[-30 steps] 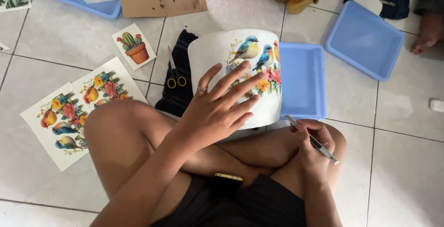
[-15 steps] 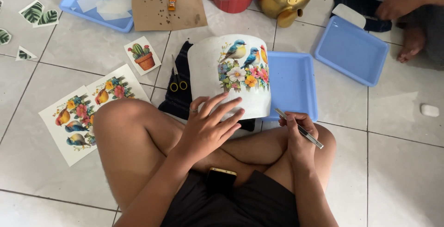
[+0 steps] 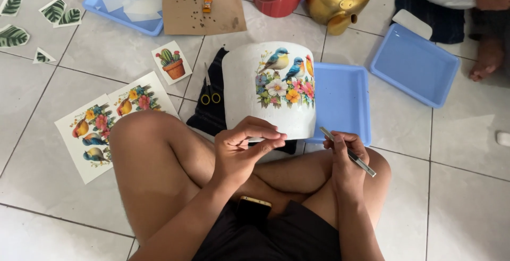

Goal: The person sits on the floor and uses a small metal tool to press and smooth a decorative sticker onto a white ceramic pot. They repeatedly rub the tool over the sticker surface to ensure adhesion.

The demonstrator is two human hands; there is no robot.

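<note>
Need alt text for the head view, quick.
A seated person's left hand touches the rim of a white pot with a bird-and-flower decal, while the right hand holds a thin metal tool; blue plastic trays lie on the tiled floor.

pot [image 3: 268,88] on cloth [image 3: 210,109], tray [image 3: 342,101] just right, picture sheet [image 3: 109,123] left, scissors [image 3: 209,93] on cloth.

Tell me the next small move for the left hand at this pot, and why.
Probably lay the left hand flat on the white pot to steady it: the fingers are pinched at its lower rim, and the right hand holds a thin tool beside the bird picture.
</note>
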